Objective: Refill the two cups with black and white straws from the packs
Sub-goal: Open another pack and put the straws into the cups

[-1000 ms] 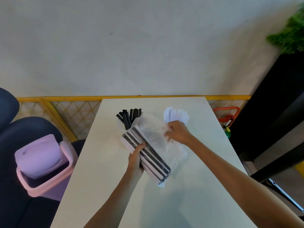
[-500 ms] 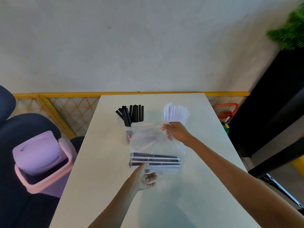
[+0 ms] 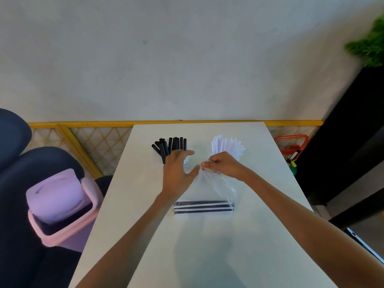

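**Straw pack held at its mouth, mid-table, with both hands above it**

Item: clear plastic pack point(image 3: 216, 190), standing up from the white table point(image 3: 207, 256). Its base rests on the table top with a flat row of black and white straws point(image 3: 204, 206) lying crosswise in the bottom. The upper film is gathered to a point.

Right hand point(image 3: 225, 166): fingers curled, pinching the gathered top of the pack.

Left hand point(image 3: 178, 173): fingers straight and spread, gripping nothing. Its thumb reaches to the pack's top, just beside the right fingertips, but whether it touches the film cannot be told.

Behind the hands: a bunch of black straws point(image 3: 170, 147) at left and a fan of white straws point(image 3: 227, 146) at right, both upright and near the table's far end. The two bunches stand apart, with bare table between them.

Edges and room: the far table edge meets a yellow mesh railing point(image 3: 83, 142) below a grey wall point(image 3: 187, 59). A pink swing-lid bin point(image 3: 60, 206) sits just beside the left edge, next to a dark blue chair point(image 3: 25, 163). A black cabinet point(image 3: 342, 152) stands off the right edge, with a red frame point(image 3: 291, 142) in the gap. Bare table lies on either side of the pack and across the whole near half, crossed only by the two forearms.

Hidden or unclear: the cups holding the upright straws are covered by the hands. The pack's film is nearly invisible against the table. A green plant point(image 3: 369, 46) is cut off at the upper right corner, and the left fingertips are blurred.
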`<state>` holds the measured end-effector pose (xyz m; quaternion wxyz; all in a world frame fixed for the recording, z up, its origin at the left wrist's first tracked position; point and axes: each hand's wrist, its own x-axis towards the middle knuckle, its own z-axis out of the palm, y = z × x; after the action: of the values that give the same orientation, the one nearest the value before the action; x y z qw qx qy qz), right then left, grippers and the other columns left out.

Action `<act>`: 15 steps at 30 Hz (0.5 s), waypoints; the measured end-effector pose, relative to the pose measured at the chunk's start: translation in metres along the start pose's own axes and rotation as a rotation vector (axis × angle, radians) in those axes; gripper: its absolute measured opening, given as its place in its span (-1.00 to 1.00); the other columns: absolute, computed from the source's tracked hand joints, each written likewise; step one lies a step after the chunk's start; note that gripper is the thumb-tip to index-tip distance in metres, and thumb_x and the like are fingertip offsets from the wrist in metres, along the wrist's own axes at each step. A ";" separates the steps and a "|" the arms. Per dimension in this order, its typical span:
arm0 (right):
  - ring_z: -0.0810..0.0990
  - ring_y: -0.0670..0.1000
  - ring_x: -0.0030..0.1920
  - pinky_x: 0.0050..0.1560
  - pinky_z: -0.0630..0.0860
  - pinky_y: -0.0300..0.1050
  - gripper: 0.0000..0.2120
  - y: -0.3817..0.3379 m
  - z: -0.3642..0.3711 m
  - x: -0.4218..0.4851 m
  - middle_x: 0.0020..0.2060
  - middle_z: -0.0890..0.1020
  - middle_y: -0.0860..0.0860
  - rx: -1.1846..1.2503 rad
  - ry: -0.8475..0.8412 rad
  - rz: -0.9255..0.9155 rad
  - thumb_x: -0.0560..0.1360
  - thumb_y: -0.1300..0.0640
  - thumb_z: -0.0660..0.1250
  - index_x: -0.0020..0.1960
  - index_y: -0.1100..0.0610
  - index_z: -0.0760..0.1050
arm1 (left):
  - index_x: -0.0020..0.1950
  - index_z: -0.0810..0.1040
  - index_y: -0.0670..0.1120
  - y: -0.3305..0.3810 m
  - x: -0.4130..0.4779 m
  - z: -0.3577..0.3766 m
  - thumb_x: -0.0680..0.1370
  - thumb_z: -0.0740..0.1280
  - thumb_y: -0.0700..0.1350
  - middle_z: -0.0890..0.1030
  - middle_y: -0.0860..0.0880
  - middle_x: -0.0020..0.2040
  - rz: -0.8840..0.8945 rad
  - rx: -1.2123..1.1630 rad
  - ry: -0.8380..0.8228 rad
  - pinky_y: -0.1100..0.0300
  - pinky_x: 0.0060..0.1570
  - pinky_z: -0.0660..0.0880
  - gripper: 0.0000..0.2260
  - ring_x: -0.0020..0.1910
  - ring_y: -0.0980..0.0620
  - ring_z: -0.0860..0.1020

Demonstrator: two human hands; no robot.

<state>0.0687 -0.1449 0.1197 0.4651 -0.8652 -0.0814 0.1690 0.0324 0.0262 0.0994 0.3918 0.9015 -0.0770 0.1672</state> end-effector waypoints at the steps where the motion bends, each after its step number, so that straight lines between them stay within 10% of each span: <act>1: 0.29 0.01 -0.37 -0.29 0.24 -0.19 -0.52 -0.002 -0.002 0.000 -0.48 0.34 0.05 0.008 0.000 -0.007 0.47 -0.01 0.39 -0.30 0.43 0.45 | 0.12 0.57 -0.02 -0.001 0.006 0.002 0.44 0.42 -0.03 0.53 0.06 0.06 0.005 0.072 -0.066 0.27 0.02 0.35 -0.73 0.06 0.10 0.42; 6: 0.37 -0.12 -0.49 -0.37 0.32 -0.34 -0.65 -0.009 -0.018 -0.005 -0.49 0.40 0.02 0.022 0.079 -0.010 0.45 0.02 0.41 -0.36 0.24 0.45 | -0.23 0.57 -0.13 -0.001 0.019 -0.002 0.53 0.34 -0.11 0.55 0.07 -0.37 -0.120 -0.126 -0.186 0.16 -0.20 0.45 -0.84 -0.32 0.09 0.52; 15: 0.36 -0.16 -0.45 -0.42 0.30 -0.40 -0.73 -0.017 -0.039 -0.016 -0.47 0.52 -0.15 0.058 0.097 0.012 0.51 0.01 0.33 -0.03 0.22 0.65 | -0.20 0.62 0.01 0.013 0.033 -0.020 0.56 0.26 0.01 0.40 -0.14 -0.29 -0.221 -0.305 -0.358 0.35 -0.43 0.21 -0.79 -0.38 0.00 0.30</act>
<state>0.0684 -0.1706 0.1571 0.4925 -0.8589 -0.0484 0.1319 0.0545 0.0318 0.1328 0.5189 0.8503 -0.0707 -0.0524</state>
